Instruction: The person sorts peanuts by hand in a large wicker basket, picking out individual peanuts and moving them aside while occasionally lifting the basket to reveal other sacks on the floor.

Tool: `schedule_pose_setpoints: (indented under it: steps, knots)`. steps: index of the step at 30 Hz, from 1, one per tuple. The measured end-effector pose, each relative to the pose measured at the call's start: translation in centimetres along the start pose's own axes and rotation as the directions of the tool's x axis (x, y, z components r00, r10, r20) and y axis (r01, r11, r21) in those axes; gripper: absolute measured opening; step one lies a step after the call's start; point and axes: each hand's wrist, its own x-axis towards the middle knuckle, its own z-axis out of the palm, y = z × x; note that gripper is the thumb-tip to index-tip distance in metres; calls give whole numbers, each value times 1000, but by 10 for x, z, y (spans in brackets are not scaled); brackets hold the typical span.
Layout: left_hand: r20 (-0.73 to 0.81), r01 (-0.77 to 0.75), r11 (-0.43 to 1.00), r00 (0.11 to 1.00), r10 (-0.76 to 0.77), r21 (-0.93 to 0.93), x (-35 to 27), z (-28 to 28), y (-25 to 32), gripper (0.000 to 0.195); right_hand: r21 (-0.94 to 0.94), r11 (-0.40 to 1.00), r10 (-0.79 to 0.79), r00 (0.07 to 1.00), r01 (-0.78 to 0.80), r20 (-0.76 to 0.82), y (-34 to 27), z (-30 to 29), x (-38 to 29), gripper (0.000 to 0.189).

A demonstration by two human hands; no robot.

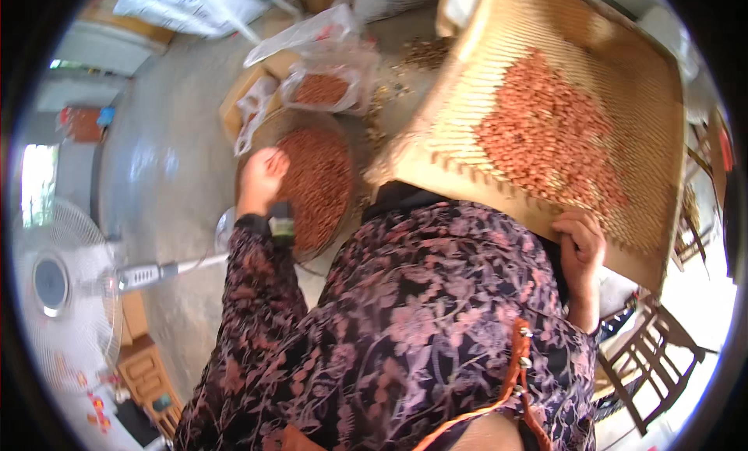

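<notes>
My left hand (265,179) is over the near-left side of a wide round basin (244,144) of reddish shelled peanuts (318,185). Its fingers are curled inward; something reddish shows by the fingertips, too blurred to tell whether it is held nuts or those behind. My right hand (581,243) grips the near edge of a large woven bamboo tray (461,112), fingers bent at the rim. This tray lies tilted across my lap. A broad heap of pinkish-red peanuts (549,138) covers its middle, reaching down close to my right fingers.
Beyond the basin stand a clear plastic tub (365,80) with bagged peanuts and a cardboard box (234,103). Debris (429,54) litters the concrete floor (169,100). A standing fan (64,287) is at left, a wooden chair (654,357) at lower right.
</notes>
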Motion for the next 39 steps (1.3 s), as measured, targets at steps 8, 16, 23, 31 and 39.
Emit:
schedule_pose_setpoints:
  steps: [8,16,23,31,39]
  knots:
    - [-88,125,923,982,-167,-365,42,38,127,35,6,1000,15,1000,-15,-18,-1,2,2,18]
    - [556,-431,886,700,448,-172,-1,244,337,28,55,998,22,999,-21,-27,6,-3,-3,17]
    - [630,-859,410,506,590,306,18,374,277,47,76,997,-27,1000,28,-13,4,0,0,18]
    - [711,-794,358,603,362,491,-12,378,237,65,97,995,15,1000,-16,3,4,-3,-2,22]
    - [845,-872,316,461,271,374,-32,329,244,58,99,995,31,999,-33,20,8,-3,-3,24]
